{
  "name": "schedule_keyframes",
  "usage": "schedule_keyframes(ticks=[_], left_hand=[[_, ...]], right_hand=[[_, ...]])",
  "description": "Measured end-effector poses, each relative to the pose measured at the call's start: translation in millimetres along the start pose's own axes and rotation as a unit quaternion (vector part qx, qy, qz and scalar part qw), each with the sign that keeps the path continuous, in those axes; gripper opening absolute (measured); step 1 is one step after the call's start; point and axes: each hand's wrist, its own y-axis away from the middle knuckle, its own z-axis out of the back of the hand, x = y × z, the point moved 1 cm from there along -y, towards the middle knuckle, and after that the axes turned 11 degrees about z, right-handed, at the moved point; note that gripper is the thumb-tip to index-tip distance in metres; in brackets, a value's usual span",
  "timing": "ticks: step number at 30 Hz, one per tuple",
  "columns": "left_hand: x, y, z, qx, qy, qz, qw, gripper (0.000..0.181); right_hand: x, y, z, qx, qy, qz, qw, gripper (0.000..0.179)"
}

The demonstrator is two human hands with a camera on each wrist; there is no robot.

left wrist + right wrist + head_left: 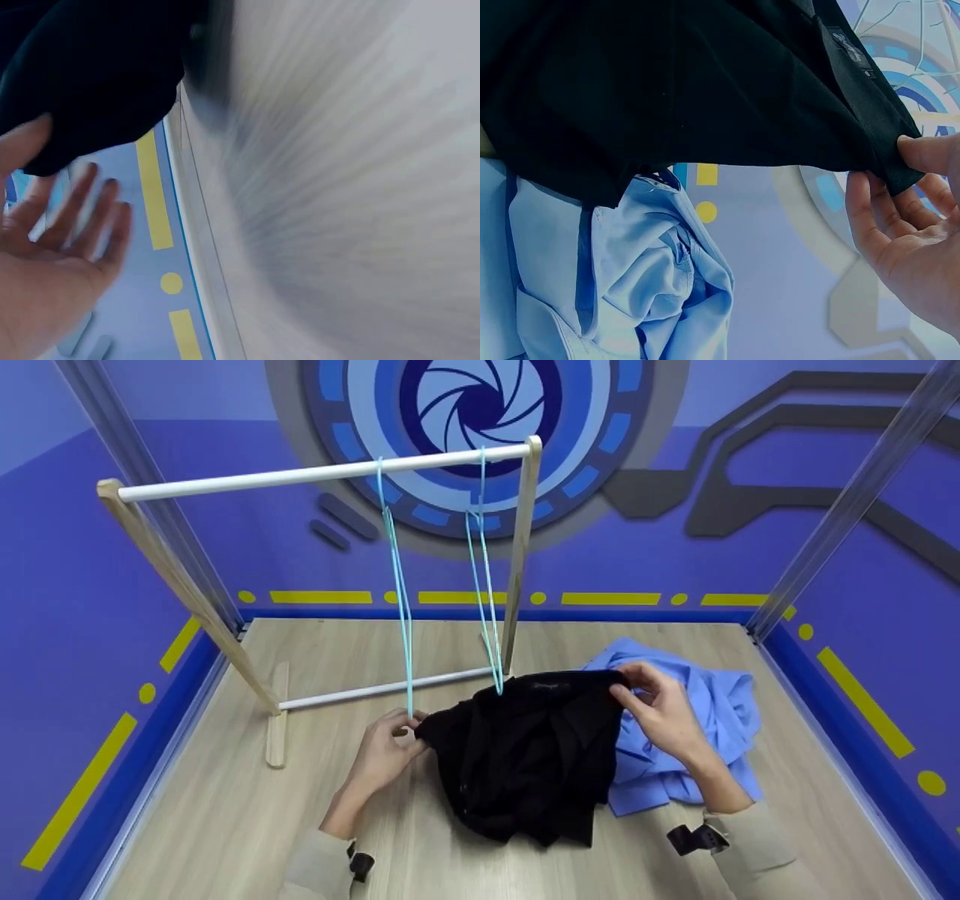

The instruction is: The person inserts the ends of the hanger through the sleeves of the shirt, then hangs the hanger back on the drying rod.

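Note:
A black garment [525,757] hangs spread between both hands over the table, its lower part drooping in folds. My left hand [388,750] pinches its left upper corner between thumb and forefinger; in the left wrist view the other fingers [112,232] of that hand are spread. At the opposite upper corner, my right hand [664,712] pinches the edge. The right wrist view shows a small label [849,46] inside the garment's band-like upper edge. Behind and partly under it lies a crumpled light blue garment [712,720]. Whether the black garment's lower hem touches the table is unclear.
A wood-and-white rack [322,474] stands at the back left. Two light blue hangers [397,562] hang from its bar, their lower ends close to the black garment. Blue printed walls [600,562] enclose the wooden table [202,795] at the back and sides.

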Motion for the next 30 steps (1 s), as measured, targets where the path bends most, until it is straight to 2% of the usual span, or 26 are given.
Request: schedule_keyframes(ticks=[2, 5, 8, 10, 13, 15, 19, 24, 30], left_hand=[[-1.5, -1.0, 0.0, 0.010, 0.051, -0.003, 0.9986, 0.014], [-3.9, -1.5, -0.7, 0.025, 0.125, 0.007, 0.9918, 0.015], [-6.1, -1.6, -1.4, 0.023, 0.162, 0.023, 0.9862, 0.015], [-6.8, -2.2, -1.6, 0.014, 0.164, 0.031, 0.9859, 0.013], [-7.5, -3.0, -1.6, -0.001, 0.157, 0.027, 0.9872, 0.013], [-17.7, -1.0, 0.9, -0.009, 0.144, 0.024, 0.9893, 0.011], [-21.8, -2.5, 0.9, -0.054, 0.112, 0.017, 0.9921, 0.009], [-8.1, -7.0, -0.6, -0.138, 0.087, 0.011, 0.9865, 0.015], [-7.6, -6.1, 4.4, -0.169, 0.069, 0.010, 0.9832, 0.009]], right_hand=[[-0.4, 0.0, 0.2, 0.000, -0.004, -0.003, 1.0000, 0.016], [-1.0, 0.0, 0.4, 0.001, -0.010, -0.005, 0.9999, 0.016], [-0.8, -0.4, 0.3, 0.004, -0.008, -0.001, 1.0000, 0.016], [-0.4, -0.7, 0.1, 0.005, -0.008, 0.002, 1.0000, 0.016], [0.1, -0.9, -0.3, 0.005, -0.010, 0.004, 0.9999, 0.016], [1.0, -1.2, -0.4, 0.005, -0.008, 0.003, 1.0000, 0.016], [-7.6, -1.2, 0.3, -0.002, -0.002, -0.001, 1.0000, 0.016], [-32.5, -0.3, 1.9, -0.014, 0.003, 0.008, 0.9999, 0.016], [-37.2, -1.1, 3.6, -0.023, 0.008, 0.031, 0.9992, 0.015]])
